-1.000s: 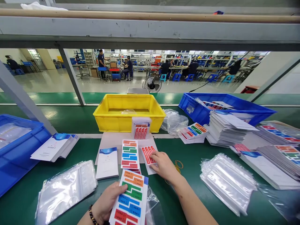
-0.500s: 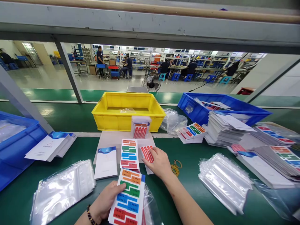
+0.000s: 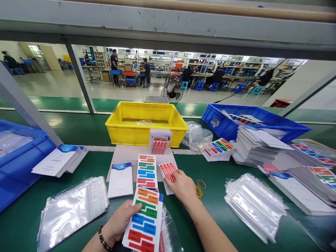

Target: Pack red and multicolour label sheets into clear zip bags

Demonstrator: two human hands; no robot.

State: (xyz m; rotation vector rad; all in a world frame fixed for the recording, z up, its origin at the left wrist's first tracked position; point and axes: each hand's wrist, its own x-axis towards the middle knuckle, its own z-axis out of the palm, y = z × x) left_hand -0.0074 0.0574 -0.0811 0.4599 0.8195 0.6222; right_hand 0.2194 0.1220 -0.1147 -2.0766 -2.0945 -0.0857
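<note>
My left hand [image 3: 122, 221] is closed on a sheet of coloured label stickers [image 3: 145, 218], thumb on top. Blue-edged paper and a clear plastic bag [image 3: 169, 227] show beneath that sheet. My right hand [image 3: 183, 187] is closed at the right edge of a red sticker sheet [image 3: 167, 170], thumb and fingers pressed to it; whether the sheet is lifted I cannot tell. Between the hands and the yellow bin lies another stack of coloured sticker sheets [image 3: 147, 170]. Left of it is a stack of white booklets [image 3: 120, 185] with blue tops.
A yellow bin [image 3: 147, 135] stands at the back, with bagged red stickers [image 3: 159, 147] against its front. Blue bins stand at left [image 3: 21, 164] and back right [image 3: 223, 129]. Clear bags lie at left [image 3: 73, 210] and right [image 3: 256, 206]. Rubber bands [image 3: 199, 191] lie beside my right wrist.
The view has shifted slightly. My right hand's fingers have drawn to the right edge of the red sticker sheet, uncovering more of it. My left hand keeps its hold on the coloured sheet.
</note>
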